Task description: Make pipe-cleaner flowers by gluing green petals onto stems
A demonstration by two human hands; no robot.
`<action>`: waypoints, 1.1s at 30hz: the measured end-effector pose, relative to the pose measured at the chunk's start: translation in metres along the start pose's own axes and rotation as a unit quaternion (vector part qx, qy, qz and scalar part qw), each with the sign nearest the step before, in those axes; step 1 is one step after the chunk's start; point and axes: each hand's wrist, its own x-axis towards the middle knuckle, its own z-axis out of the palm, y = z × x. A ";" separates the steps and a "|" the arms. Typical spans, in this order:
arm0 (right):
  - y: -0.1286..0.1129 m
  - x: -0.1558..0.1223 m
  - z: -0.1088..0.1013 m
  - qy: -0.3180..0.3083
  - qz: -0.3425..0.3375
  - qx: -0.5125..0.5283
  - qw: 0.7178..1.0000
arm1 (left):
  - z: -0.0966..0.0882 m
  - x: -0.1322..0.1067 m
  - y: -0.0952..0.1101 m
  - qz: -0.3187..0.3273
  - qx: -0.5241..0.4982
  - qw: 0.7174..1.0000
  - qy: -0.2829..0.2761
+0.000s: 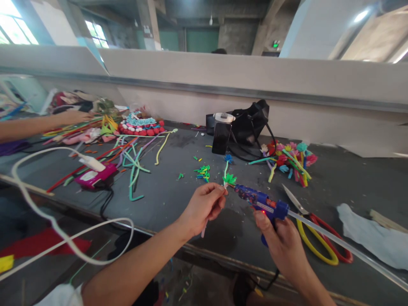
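My left hand (205,206) pinches the pale stem of a small green pipe-cleaner flower (230,179); the stem's lower end pokes out beneath my fingers. Wrapped around the handle of a blue hot glue gun (259,199) is my right hand (283,242). The gun's nozzle points left, close to the base of the green flower; whether they touch I cannot tell. A long clear glue stick (344,244) sticks out of the gun's back, and a red light glows on its side. Just beyond lies a blue flower (228,159) on a light green stem.
Short green and yellow pieces (203,173) lie mid-table. Scissors (314,231) and a white cloth (372,233) are at right. Behind stand a dark phone (221,138), a black bag (253,123) and a flower pile (296,161). A purple power strip (96,175) and another person's arm (44,125) are left.
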 end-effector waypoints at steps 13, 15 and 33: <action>-0.003 0.001 0.000 0.019 -0.028 -0.015 0.999 | 0.000 -0.001 0.000 -0.005 -0.009 1.000 -0.007; -0.001 0.000 0.000 0.020 -0.032 -0.016 0.999 | 0.000 -0.001 0.000 -0.008 -0.012 1.000 -0.010; 0.008 -0.005 0.002 0.020 -0.034 -0.016 0.999 | -0.001 -0.001 0.000 -0.016 -0.053 0.998 -0.020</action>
